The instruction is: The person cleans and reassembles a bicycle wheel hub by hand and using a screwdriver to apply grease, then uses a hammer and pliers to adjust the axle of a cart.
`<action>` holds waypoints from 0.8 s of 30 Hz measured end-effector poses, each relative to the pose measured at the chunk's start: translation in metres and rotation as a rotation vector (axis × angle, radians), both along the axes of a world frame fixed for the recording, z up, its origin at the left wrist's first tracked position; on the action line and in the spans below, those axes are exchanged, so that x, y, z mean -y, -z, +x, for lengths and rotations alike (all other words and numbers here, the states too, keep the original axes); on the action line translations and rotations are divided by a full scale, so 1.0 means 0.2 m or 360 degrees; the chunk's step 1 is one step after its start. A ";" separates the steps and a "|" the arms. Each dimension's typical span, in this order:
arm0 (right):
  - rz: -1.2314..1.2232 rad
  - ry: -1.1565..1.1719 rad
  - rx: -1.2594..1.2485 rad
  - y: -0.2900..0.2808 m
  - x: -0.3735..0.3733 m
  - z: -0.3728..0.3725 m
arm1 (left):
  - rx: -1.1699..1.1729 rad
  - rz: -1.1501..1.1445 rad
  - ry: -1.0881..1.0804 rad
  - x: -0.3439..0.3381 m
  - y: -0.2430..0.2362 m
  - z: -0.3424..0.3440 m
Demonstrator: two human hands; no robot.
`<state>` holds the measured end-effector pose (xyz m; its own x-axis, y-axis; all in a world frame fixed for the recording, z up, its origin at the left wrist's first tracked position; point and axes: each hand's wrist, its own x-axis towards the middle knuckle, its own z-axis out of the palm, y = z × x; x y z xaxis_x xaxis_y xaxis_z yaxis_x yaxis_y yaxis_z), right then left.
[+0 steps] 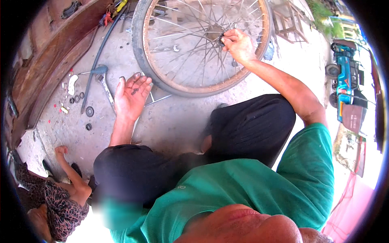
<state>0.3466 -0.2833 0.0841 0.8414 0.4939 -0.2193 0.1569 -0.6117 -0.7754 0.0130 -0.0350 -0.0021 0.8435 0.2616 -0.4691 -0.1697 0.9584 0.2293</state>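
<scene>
A spoked bicycle wheel (162,69) with a rusty rim and black tyre lies flat on the concrete in front of me. My right hand (238,43) reaches over the spokes and pinches a small dark part at the wheel's hub (221,39). My left hand (131,96) is held palm up beside the tyre's near left edge, fingers spread, with a few small dark bearing balls (135,91) resting in the palm. I am squatting, with black trousers and a green shirt filling the lower view.
A bicycle pump (94,75), a spanner (106,90) and small rings and washers (89,111) lie on the ground to the left. Another person (60,194) in patterned clothes sits at lower left. A wooden stool (289,20) and a blue vehicle (344,77) stand at right.
</scene>
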 end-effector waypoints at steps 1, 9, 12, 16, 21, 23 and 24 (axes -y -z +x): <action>0.0005 -0.0006 -0.0011 0.00 0.00 0.00 | -0.0005 0.0001 0.0001 0.00 0.00 0.00; 0.0116 -0.0095 -0.0029 0.05 0.03 0.04 | 0.0018 0.0006 0.0007 0.00 0.01 0.00; 0.0047 -0.0079 0.0007 0.04 0.01 0.03 | 0.0060 0.0003 0.0026 0.00 0.03 -0.01; 0.0045 -0.0023 0.0021 0.05 0.02 0.03 | 0.0047 0.0014 0.0026 0.00 0.03 -0.01; 0.0024 0.0065 0.0033 0.02 0.00 0.02 | 0.0058 0.0014 0.0036 0.00 0.03 0.00; 0.0010 0.0116 0.0026 -0.01 -0.03 0.00 | 0.0058 0.0018 0.0039 0.00 0.02 0.00; -0.0001 0.0142 0.0023 -0.02 -0.04 -0.01 | 0.0057 0.0017 0.0041 0.00 0.03 0.00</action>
